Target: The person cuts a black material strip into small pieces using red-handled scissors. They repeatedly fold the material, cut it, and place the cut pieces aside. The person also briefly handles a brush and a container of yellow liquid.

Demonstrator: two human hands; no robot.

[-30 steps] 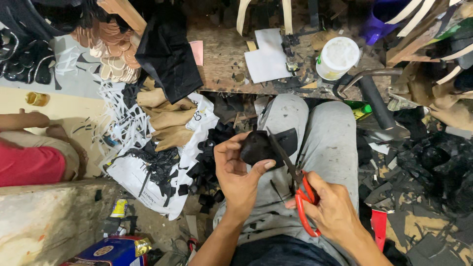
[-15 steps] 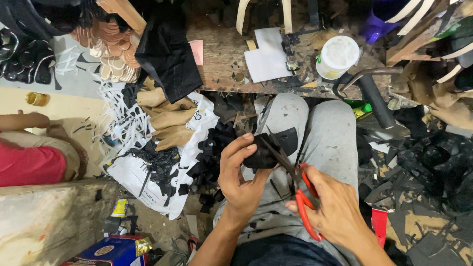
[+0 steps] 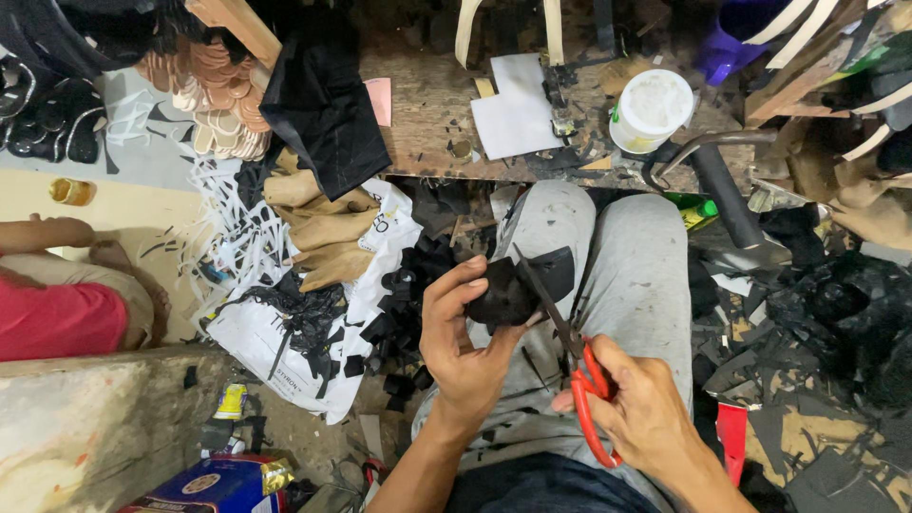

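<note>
Left hand [image 3: 465, 347] pinches small black leather-like piece [image 3: 503, 294] between thumb and fingers, over lap in grey trousers [image 3: 636, 275]. Right hand [image 3: 646, 413] curled through red-handled scissors [image 3: 570, 351], blades open at piece's right edge. Advice: keep piece taut, thumb clear of blades, short cuts, rotate piece, not scissors. Black scraps [image 3: 399, 323] left.

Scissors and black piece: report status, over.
Left hand grips black piece. Right hand holds red-handled scissors, blades at the piece. Nothing blocking the cut.
</note>
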